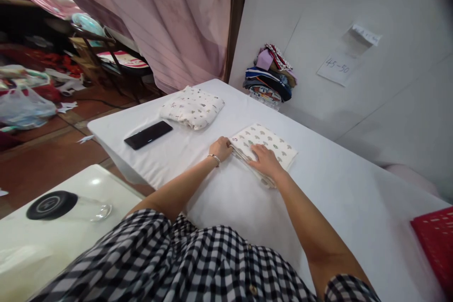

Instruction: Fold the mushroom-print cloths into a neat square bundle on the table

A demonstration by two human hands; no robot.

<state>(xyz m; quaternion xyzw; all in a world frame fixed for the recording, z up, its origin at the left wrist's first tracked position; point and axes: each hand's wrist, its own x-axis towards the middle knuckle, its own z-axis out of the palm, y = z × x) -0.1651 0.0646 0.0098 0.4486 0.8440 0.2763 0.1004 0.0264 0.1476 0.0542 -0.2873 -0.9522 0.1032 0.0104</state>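
Note:
A folded white cloth point(274, 144) with small grey-green prints lies on the white-covered table point(339, 184) in front of me. My left hand point(221, 149), with a bracelet at the wrist, pinches the left corner of this cloth. My right hand point(266, 161) rests on top near its front edge, palm down with the fingers somewhat spread. Farther back and to the left sits another folded cloth point(193, 106), white with small dark prints. Beside it lies a black phone point(148, 135), touched by neither hand.
A red basket point(435, 240) stands at the right edge. Stacked folded clothes point(271, 78) are beyond the table by the wall. At lower left, a glass bottle with a black cap point(53, 205) lies on a side table point(102, 181). A pink curtain point(184, 19) hangs behind.

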